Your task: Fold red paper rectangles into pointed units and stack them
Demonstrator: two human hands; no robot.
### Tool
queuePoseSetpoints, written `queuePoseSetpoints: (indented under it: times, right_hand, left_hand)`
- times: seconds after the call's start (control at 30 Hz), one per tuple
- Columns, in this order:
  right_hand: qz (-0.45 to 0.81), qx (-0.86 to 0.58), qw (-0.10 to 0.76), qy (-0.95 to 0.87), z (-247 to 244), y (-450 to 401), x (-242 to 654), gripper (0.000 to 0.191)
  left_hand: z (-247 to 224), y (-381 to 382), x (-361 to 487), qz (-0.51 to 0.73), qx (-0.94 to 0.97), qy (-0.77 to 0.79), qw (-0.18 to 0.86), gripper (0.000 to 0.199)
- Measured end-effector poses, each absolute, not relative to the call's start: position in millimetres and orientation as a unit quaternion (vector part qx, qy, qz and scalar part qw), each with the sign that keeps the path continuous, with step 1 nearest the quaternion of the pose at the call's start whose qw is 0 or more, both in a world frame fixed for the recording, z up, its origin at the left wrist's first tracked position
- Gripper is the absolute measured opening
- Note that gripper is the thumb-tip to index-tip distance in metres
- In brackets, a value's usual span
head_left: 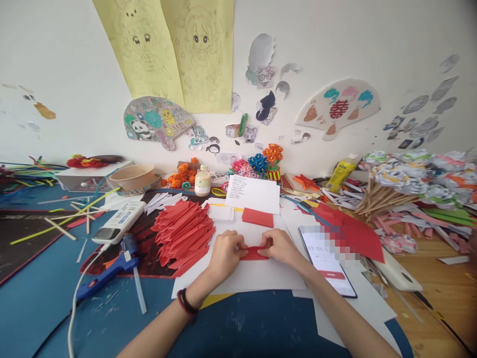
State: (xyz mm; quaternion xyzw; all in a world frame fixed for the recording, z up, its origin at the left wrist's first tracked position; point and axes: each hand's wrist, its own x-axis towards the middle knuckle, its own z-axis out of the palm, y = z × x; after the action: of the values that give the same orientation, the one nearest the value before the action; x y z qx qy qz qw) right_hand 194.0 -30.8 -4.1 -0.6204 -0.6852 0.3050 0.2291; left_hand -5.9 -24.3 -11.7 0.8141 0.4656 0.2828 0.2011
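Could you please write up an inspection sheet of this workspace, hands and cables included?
Surface: blue mat, with white paper lying under the hands.
Job's things: red paper in hand; red rectangle beyond it; red pile of folded pieces to the left.
Clutter: glue gun at left, phone at right, bottle behind the pile.
Hands: left hand and right hand pinch opposite ends of the red paper.
Cables: white cable at left, running to the near edge.
Surroundings: yellow drawings and painted fans on the wall.
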Motion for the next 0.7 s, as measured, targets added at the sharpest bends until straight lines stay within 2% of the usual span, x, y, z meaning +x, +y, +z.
queuePoseSetpoints:
  times: [0.13, 0.23, 0.37, 0.53, 0.7]
  right_hand:
    - [0.309, -0.61, 0.219, -0.696, -3.6, -26.7, 196.6, 0.015]
    - [0.278, -0.569, 0.256, -0.73, -4.5, -33.6, 200.0, 0.012]
    - [0.175, -0.483, 0.307, -0.801, -7.3, -49.0, 201.3, 0.008]
    - [0.0, -0.441, 0.29, -0.85, -12.8, -54.8, 197.3, 0.02]
    - [-0.102, -0.409, 0.261, -0.868, -15.9, -54.9, 196.8, 0.028]
  left_hand:
    - [-10.9, -29.4, -4.4, 0.26, 0.841, 0.451, 0.147, 0.019]
    - [-10.4, -33.4, -4.0, 0.246, 0.857, 0.441, 0.1, 0.023]
    - [-12.2, -36.5, -4.4, 0.237, 0.873, 0.424, 0.043, 0.022]
    - [-14.8, -40.9, -6.2, 0.215, 0.895, 0.39, -0.029, 0.017]
    - [-11.5, -46.4, -8.8, 0.175, 0.922, 0.337, -0.07, 0.017]
